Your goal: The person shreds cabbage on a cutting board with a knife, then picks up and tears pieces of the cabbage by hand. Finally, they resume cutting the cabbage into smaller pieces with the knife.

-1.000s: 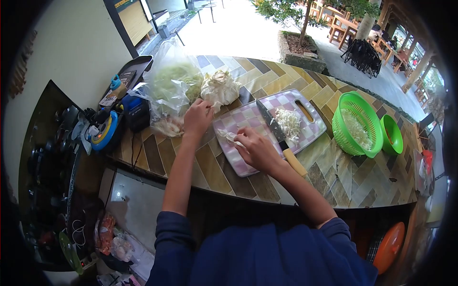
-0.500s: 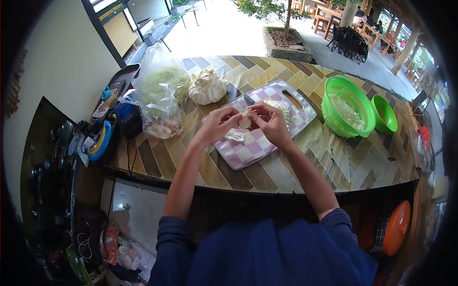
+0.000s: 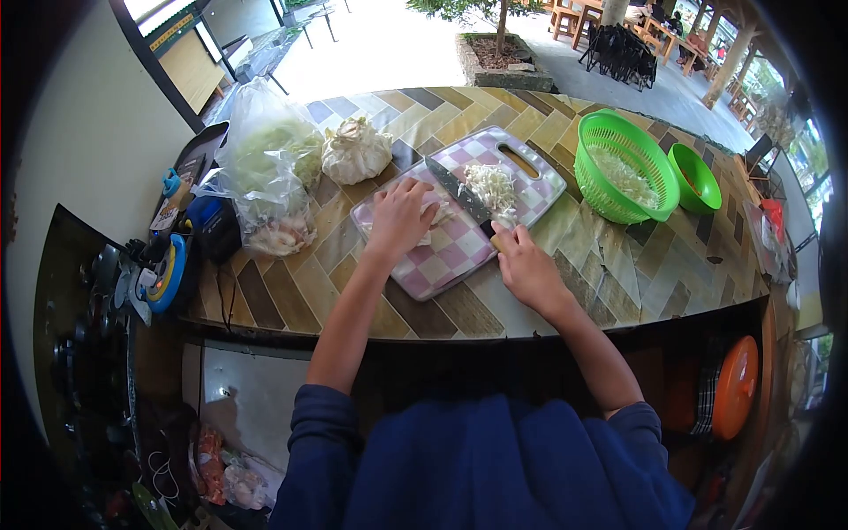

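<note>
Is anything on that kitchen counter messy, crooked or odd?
Nothing looks spilled or broken. The checked cutting board lies slanted to the edge of the counter, and the knife lies diagonally across it, handle in the right hand. Oddest is a blue disc-shaped tool lying near the bagged vegetables.

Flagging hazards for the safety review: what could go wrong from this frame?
1. The left hand rests on a pale vegetable piece right beside the blade of the knife, which the right hand grips. A slip could nick the fingers.
2. The cutting board lies askew, one corner close to the edge of the counter. Pressure might shift it.
3. The chopped pile sits against the blade. Moving the knife may scatter it.
</note>
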### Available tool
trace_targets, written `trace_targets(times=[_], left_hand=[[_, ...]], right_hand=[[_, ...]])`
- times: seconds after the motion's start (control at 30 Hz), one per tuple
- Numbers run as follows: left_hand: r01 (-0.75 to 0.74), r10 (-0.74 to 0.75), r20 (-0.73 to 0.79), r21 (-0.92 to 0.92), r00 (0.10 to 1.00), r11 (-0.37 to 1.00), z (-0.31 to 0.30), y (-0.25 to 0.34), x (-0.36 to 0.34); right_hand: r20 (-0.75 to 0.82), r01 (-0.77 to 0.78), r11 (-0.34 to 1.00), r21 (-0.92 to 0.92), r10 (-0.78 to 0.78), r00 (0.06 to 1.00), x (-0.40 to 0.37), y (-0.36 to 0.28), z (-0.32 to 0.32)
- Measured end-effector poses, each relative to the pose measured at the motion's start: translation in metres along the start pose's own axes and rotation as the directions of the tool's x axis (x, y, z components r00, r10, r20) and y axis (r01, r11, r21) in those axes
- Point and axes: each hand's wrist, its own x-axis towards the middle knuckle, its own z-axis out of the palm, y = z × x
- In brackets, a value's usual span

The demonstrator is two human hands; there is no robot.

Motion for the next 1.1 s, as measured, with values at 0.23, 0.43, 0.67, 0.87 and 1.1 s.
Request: trace_targets(times=[0.23, 0.43, 0.67, 0.87, 1.1], left_hand=[[-0.054, 0.072, 0.108, -0.155, 0.992, 0.986, 0.011, -0.003, -0.002], [-0.028, 0.061, 0.133, -0.233, 0.989, 0.972, 0.012, 0.011, 0.004], [-0.239, 0.236, -0.039, -0.093, 0.971, 0.967, 0.023, 0.004, -0.009], [-0.172, 0.174, -0.001, -0.159, 0.985, 0.972, 0.022, 0.007, -0.009], [-0.149, 0.149, -0.013, -0.194, 0.989, 0.970, 0.022, 0.011, -0.008]], right_hand=[[-0.135, 0.137, 0.948, 0.289, -0.101, 0.986, 0.018, 0.016, 0.008], [-0.123, 0.046, 0.829, 0.558, 0.028, 0.992, 0.007, 0.002, -0.006], [0.013, -0.038, 0.851, 0.523, 0.036, 0.999, -0.012, -0.011, -0.013], [-0.021, 0.017, 0.893, 0.449, -0.008, 1.000, -0.016, -0.018, -0.013], [0.005, -0.013, 0.909, 0.417, 0.012, 1.000, -0.011, -0.019, -0.007]])
